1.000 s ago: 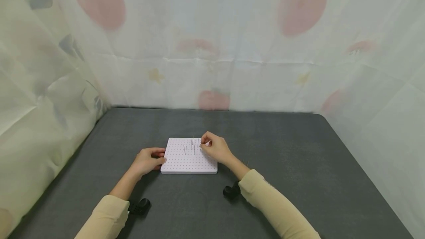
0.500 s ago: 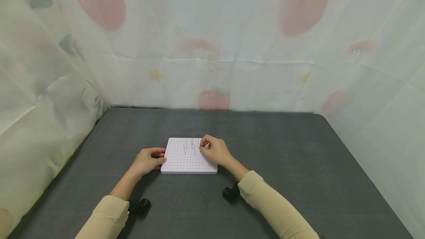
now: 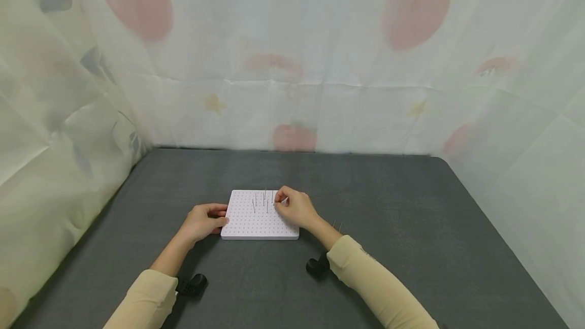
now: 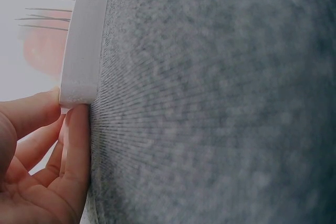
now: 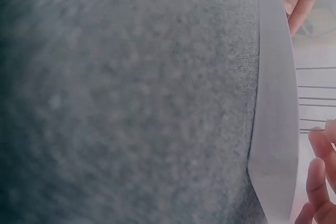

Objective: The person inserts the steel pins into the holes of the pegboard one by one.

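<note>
Where curtains [image 3: 292,55] enclose it, grey tabletop [image 3: 411,227], white pegboard [image 3: 256,225]

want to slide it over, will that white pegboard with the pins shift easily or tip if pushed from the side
The white pegboard looks flat, thick and rigid, so it probably slides rather than tips. The left hand braces its edge, hinting it is light. The thin upright pins might bend or wobble if bumped.
</note>
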The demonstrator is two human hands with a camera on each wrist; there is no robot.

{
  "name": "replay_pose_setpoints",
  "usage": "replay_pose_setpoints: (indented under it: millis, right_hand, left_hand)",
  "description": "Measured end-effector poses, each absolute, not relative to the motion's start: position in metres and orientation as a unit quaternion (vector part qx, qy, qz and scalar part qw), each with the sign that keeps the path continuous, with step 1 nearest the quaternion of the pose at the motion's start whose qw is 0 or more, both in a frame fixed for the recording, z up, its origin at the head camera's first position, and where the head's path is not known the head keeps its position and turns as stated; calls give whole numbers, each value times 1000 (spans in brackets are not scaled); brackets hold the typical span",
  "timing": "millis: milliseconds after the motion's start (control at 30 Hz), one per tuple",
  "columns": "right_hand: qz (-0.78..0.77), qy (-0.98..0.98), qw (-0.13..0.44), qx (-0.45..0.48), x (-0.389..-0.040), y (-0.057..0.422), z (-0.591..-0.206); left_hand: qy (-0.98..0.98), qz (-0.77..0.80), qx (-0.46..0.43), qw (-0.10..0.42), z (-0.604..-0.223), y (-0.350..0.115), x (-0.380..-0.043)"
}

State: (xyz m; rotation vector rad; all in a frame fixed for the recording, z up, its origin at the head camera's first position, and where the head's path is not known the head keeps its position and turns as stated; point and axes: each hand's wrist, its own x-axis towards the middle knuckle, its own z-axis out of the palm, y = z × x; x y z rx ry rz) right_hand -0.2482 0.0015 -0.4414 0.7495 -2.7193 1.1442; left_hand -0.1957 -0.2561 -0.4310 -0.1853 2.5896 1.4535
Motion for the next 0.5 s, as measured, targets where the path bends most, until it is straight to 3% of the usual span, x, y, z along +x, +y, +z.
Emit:
replay_pose_setpoints:
  millis: [500]
  right_hand:
    - [380,-882,43,277,-246,17,-424]
  left_hand:
    - [872,479,-58,81,-431,-259,-196]
